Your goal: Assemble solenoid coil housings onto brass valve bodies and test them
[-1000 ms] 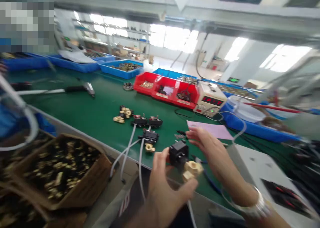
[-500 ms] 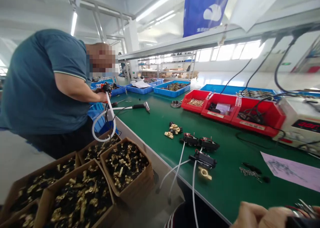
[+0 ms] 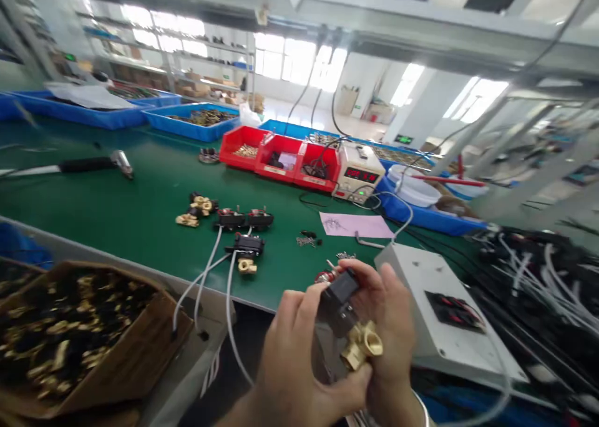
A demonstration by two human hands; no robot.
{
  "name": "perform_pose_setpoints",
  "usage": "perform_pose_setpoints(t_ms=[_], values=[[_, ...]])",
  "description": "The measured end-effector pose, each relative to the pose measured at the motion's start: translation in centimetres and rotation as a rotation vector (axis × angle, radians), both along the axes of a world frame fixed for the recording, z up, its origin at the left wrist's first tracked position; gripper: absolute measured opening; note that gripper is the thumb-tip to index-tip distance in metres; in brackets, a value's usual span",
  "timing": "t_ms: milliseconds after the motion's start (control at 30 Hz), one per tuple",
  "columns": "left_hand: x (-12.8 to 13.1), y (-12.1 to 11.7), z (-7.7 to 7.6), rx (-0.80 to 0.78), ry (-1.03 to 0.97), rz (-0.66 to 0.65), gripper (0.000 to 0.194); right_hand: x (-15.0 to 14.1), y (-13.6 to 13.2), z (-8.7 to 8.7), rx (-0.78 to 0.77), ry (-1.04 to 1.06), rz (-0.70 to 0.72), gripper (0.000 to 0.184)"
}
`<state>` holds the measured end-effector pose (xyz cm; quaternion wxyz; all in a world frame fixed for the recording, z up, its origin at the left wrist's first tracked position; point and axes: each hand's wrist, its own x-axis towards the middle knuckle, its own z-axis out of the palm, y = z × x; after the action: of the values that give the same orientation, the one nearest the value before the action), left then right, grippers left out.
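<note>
Low in the middle of the view, my left hand [image 3: 292, 346] and my right hand [image 3: 390, 327] are both closed around a brass valve with a black housing [image 3: 359, 346]. My left fingers lie on the black housing, with the thumb by the brass fitting. My right hand wraps the far side, its palm behind the brass. Just beyond the fingertips is a blurred red and silver object [image 3: 325, 276]. Several black units with white cables [image 3: 248, 245] lie on the green bench, beside some brass fittings [image 3: 200, 207].
Red bins [image 3: 279, 158] stand at the back, beside a power supply [image 3: 360, 171]. A grey box [image 3: 412, 277] is at my right, near a heap of white cables [image 3: 556, 283]. A carton of brass parts [image 3: 154, 327] stands lower left. A black-handled tool [image 3: 88, 163] lies on the bench.
My view has swung right, so the co-worker is out of sight. Both hands, earlier partly seen at the lower right edge, now show near the middle with the brass valve between them.
</note>
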<state>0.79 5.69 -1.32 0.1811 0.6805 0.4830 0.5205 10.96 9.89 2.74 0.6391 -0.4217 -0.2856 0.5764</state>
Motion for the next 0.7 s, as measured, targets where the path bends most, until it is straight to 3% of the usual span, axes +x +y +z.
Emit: perform_pose_setpoints(t_ms=[100,267,367,467,533,600,667,700], values=[[-0.2,-0.6,0.3,0.064,0.085,0.028,0.071,-0.5,-0.2,0.5,0.003,0.114,0.048,0.036],[0.1,-1.1,0.9,0.143,0.152,0.068,0.067,0.3,-1.0,0.6,0.062,0.159,0.022,0.039],[-0.2,-1.3,1.1,0.095,0.136,0.03,0.068,0.5,-1.6,0.4,0.111,0.138,0.096,0.043],[-0.8,-1.4,1.0,0.02,0.068,-0.065,0.07,0.9,-2.3,0.1,0.198,0.027,0.079,0.051],[-1.1,-1.2,0.6,-0.034,-0.006,-0.119,0.07,1.9,-2.0,0.3,0.238,-0.162,0.015,0.053],[-1.1,-0.4,-0.3,-0.122,-0.076,-0.113,0.063,3.4,-0.3,1.1,0.266,-0.535,-0.043,0.044],[-1.1,1.0,-1.6,-0.225,-0.127,-0.07,0.055,5.1,3.2,2.3,0.271,-0.992,-0.071,0.028],[-1.1,1.7,-2.4,-0.276,-0.15,-0.044,0.053,5.7,5.4,2.8,0.259,-1.113,-0.051,0.023]])
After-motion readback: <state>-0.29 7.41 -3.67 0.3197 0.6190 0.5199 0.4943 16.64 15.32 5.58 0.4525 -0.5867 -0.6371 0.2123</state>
